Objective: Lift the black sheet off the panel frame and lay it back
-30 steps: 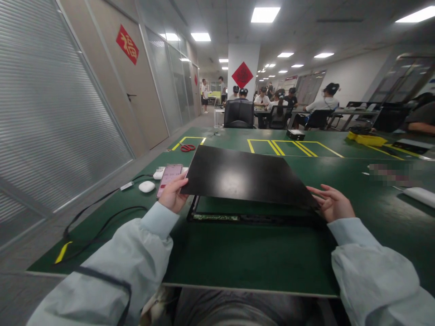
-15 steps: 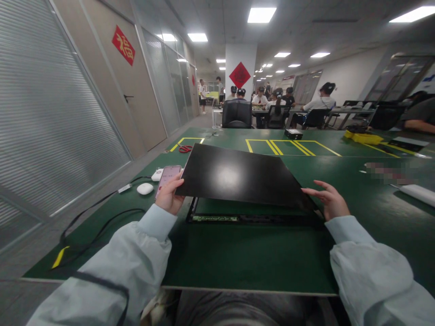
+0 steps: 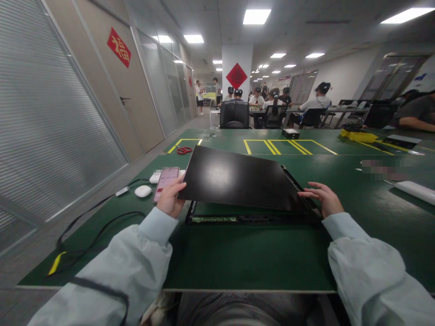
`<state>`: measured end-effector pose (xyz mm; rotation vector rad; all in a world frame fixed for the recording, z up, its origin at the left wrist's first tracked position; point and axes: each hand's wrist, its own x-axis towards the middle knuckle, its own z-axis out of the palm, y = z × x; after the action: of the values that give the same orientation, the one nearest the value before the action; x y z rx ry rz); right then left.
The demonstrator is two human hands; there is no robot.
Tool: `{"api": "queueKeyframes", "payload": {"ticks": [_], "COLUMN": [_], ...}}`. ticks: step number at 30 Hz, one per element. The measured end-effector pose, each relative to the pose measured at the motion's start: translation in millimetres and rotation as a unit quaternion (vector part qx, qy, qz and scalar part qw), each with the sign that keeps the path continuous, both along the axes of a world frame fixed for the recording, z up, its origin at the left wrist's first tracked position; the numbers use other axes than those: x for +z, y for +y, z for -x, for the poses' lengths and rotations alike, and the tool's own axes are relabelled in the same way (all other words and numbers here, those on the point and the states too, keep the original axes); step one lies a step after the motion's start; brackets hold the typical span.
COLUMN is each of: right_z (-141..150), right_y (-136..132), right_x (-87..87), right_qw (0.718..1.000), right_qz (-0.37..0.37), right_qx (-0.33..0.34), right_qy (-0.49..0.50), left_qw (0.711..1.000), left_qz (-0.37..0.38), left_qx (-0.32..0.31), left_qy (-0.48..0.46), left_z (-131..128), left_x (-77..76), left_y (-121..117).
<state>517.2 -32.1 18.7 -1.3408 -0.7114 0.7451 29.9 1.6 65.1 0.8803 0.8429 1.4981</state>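
Observation:
A large flat black panel (image 3: 234, 177) is tilted above a black frame (image 3: 251, 219) that lies on the green table (image 3: 238, 258). My left hand (image 3: 171, 198) grips the panel's near left corner and holds that side up. On the right, my right hand (image 3: 322, 198) rests with its fingers spread flat on the panel's near right corner, which sits low against the frame. A green circuit strip shows along the frame's front edge.
A phone (image 3: 166, 182) with a lit pink screen, a white earbud case (image 3: 143, 191) and black cables (image 3: 98, 226) lie left of the panel. Red scissors (image 3: 184, 150) lie farther back. Several seated people and a black chair (image 3: 234, 115) are beyond the table.
The panel's right side has dropped toward the frame, and my right hand has moved with it from under the corner to lie flat on top. The left hand keeps its grip.

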Motion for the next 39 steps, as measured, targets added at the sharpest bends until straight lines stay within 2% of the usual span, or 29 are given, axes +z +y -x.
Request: {"api": "queueKeyframes", "payload": {"ticks": [4,11,17,22,26,32,39], "right_z": [-9.7,-16.6,-20.4,-28.7,-24.0,-14.2,-27.4], "right_y": [3.7,4.1,3.2,4.1,1.4,-3.4,2.0], "right_x": [-6.7,-10.7,-11.6,-16.4,-12.9,-2.3,-9.5], "right_qw": [0.997,0.993,0.989,0.977,0.963,0.955,0.943], "right_qz": [0.012,0.020,0.036,0.046,0.060,0.095,0.120], "right_qx": [-0.002,-0.015,-0.027,-0.022,-0.040,-0.036,-0.009], "right_qy": [-0.073,-0.112,-0.139,-0.209,-0.258,-0.277,-0.311], "left_qw": [1.000,0.998,0.997,0.995,0.994,0.993,0.991], "left_qz": [0.028,0.063,0.070,0.089,0.099,0.106,0.131], "left_qx": [0.002,-0.022,-0.034,-0.046,-0.047,-0.045,-0.034], "left_qy": [0.004,-0.002,-0.015,-0.011,-0.008,-0.007,-0.008], "left_z": [-7.7,-13.3,-15.3,-16.7,-17.1,-15.7,-16.7], "left_x": [-1.2,-1.4,-9.7,-14.0,-15.5,-22.4,-25.3], "left_y": [-4.5,-7.8,-4.2,-1.7,-0.7,2.3,5.8]}}
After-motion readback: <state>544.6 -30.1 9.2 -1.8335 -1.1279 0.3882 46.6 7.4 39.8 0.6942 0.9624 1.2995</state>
